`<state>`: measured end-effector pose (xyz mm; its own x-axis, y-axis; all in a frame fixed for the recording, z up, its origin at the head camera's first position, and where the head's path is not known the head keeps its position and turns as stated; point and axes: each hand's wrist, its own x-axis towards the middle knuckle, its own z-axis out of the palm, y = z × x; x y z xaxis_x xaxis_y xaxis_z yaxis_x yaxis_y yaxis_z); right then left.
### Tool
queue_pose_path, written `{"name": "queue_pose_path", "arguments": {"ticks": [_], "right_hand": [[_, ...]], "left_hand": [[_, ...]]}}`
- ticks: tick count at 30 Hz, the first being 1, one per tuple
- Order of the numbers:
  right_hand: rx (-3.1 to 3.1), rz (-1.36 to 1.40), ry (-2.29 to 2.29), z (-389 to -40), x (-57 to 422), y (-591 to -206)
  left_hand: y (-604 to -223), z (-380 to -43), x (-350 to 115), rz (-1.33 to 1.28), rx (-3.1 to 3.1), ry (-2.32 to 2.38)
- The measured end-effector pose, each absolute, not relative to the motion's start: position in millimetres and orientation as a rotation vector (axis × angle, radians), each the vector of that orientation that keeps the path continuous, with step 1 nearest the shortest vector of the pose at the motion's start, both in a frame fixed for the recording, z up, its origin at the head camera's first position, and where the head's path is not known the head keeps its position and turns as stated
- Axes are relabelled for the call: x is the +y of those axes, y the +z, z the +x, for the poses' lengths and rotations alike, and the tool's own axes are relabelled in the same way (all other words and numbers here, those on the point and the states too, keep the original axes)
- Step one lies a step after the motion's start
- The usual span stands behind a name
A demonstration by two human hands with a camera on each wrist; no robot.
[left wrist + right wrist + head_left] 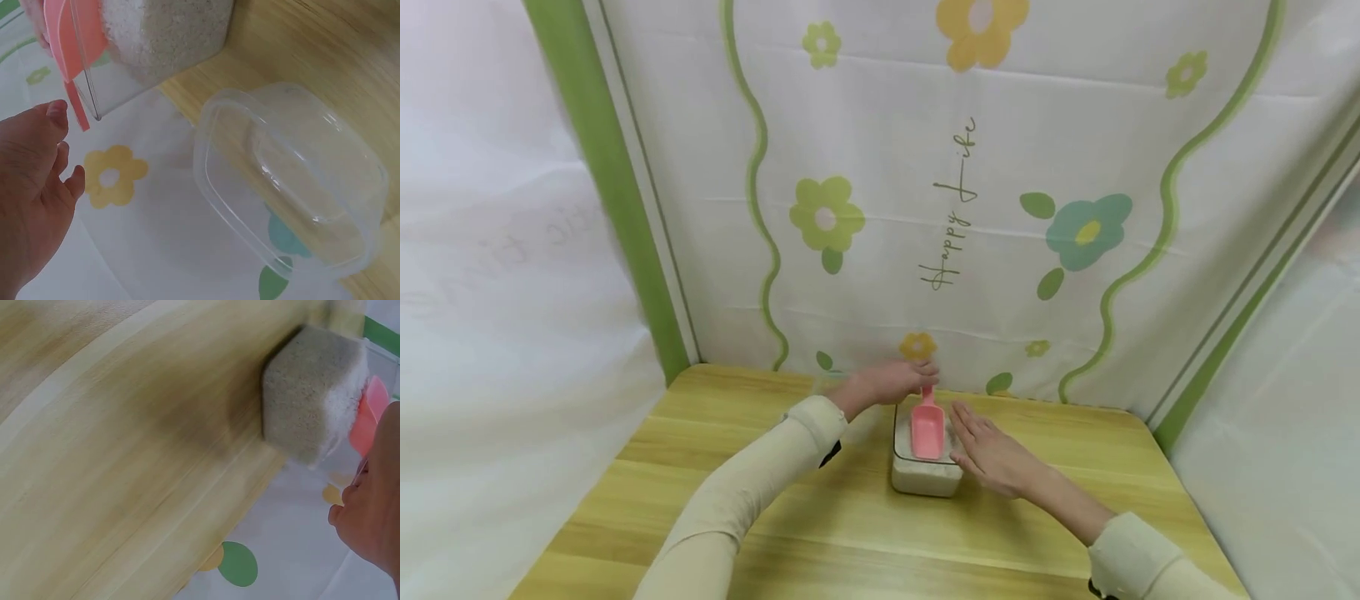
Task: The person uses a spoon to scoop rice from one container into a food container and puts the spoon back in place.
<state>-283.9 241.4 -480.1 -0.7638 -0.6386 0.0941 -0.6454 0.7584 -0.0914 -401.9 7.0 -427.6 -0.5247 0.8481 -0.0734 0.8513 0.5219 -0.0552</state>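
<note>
A pink scoop (928,433) lies at the open top of a clear box (926,480) filled with fine pale grains, its handle pointing to the back. My left hand (895,381) is over the handle end. In the left wrist view, the left thumb and loosely bent fingers of that hand (37,169) are close beside the handle, which shows no finger wrapped round it. My right hand (996,458) is at the box's right side with fingers extended; whether they touch it I cannot tell. The right wrist view shows the grain-filled box (306,394) blurred.
A clear empty plastic tub (287,181) stands to the left of the box, at the table's back edge. The wood-grain table (820,533) meets a white flowered curtain (880,167) at the back. More white cloth hangs on both sides.
</note>
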Motion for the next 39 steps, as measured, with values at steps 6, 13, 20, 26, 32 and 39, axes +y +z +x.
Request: {"name": "queue_pose_path", "arguments": {"ticks": [6,13,20,26,32,39], "right_hand": [[-2.890,1.051,0.205,-282,241,-479],[-2.891,1.055,0.177,-284,240,-480],[-2.852,1.072,0.163,-285,241,-482],[-2.895,1.055,0.161,-286,242,-480],[-2.922,1.045,0.180,-285,241,-477],[-2.924,1.051,0.180,-286,241,-478]], "left_hand": [[-424,-409,18,1.654,2.622,-0.324],[-418,-415,26,1.784,2.556,-0.551],[-406,-422,24,1.692,2.499,-0.567],[-391,-422,16,1.575,2.462,-0.565],[-379,-412,9,1.576,2.430,-0.555],[-370,-397,4,1.567,2.401,-0.616]]}}
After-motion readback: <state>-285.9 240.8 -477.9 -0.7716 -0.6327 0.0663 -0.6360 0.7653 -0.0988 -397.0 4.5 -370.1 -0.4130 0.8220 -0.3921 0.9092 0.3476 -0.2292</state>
